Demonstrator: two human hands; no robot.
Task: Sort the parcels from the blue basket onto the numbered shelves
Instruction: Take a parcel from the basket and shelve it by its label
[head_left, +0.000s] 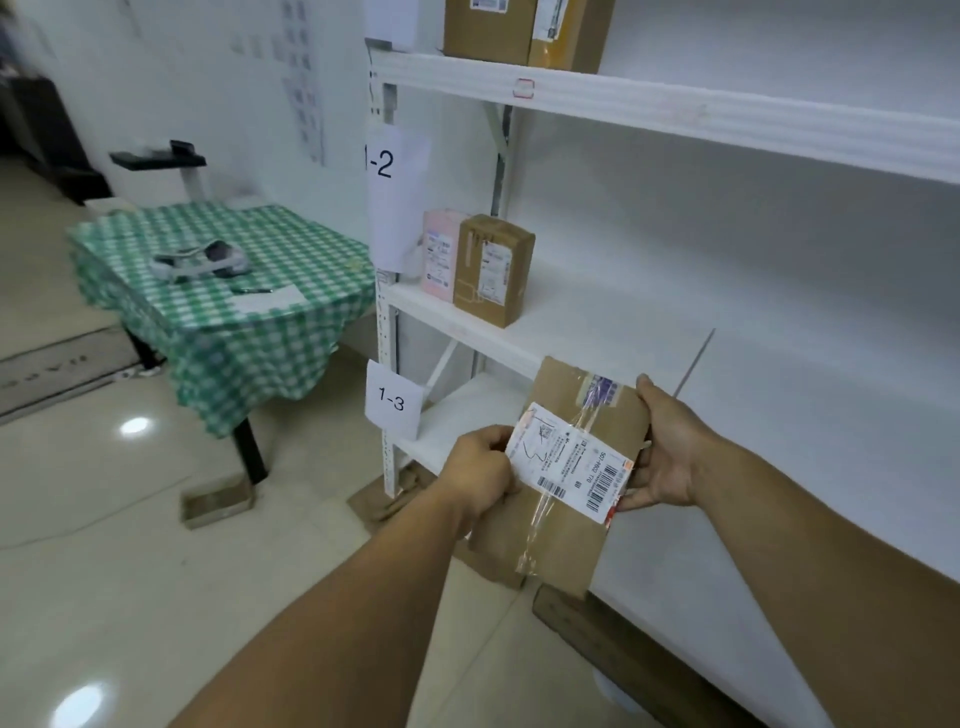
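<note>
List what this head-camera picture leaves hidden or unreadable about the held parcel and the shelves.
- Side edges of the held parcel: head view, covered by the left hand and right hand.
- Its label: fine print too small and blurred to read.
- The top-shelf boxes: cut off by the frame's top edge.
- The lowest shelf: right part hidden behind the held parcel.
- The blue basket: outside the frame.
</note>
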